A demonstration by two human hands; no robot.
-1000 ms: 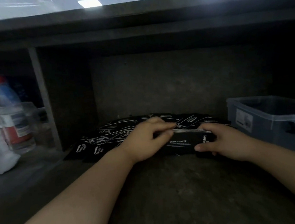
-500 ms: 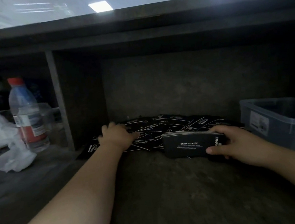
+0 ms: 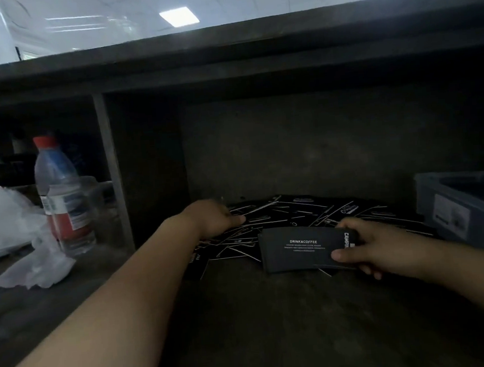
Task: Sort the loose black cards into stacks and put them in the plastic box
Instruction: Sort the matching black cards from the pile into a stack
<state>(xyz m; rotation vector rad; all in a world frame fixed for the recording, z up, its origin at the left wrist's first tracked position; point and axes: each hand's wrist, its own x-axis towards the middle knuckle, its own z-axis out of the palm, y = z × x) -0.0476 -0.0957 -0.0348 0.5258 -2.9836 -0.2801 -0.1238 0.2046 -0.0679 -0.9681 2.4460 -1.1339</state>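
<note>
The tabletop point(image 3: 275, 325) is dark and a bit rough. A dark back wall point(image 3: 290, 144) stands behind it, and a dark board point(image 3: 224, 48) hangs over it like a roof. Over that board you can see a white ceiling with bright square lights point(image 3: 179, 16). A thin upright divider point(image 3: 112, 170) cuts off the left part of the tabletop.

The loose black cards point(image 3: 309, 211) lie in a messy pile by the back wall, near the middle. Their thin white edges point every way. The left hand point(image 3: 213, 219) lies on the left side of the pile. Its fingers are hidden, so I cannot tell if it holds a card.

The right hand point(image 3: 367, 244) grips a neat stack of cards point(image 3: 301, 249) by its right end, thumb on top and fingers below. The stack is at the front edge of the pile, and its top card says DRINK&COFFEE. The two hands are apart.

The plastic box point(image 3: 451, 213) is grey and sits at the right edge of the tabletop, just beside the pile.

Left of the divider stand a water bottle point(image 3: 63, 203) with a red cap and a crumpled white plastic bag point(image 3: 6, 219).
</note>
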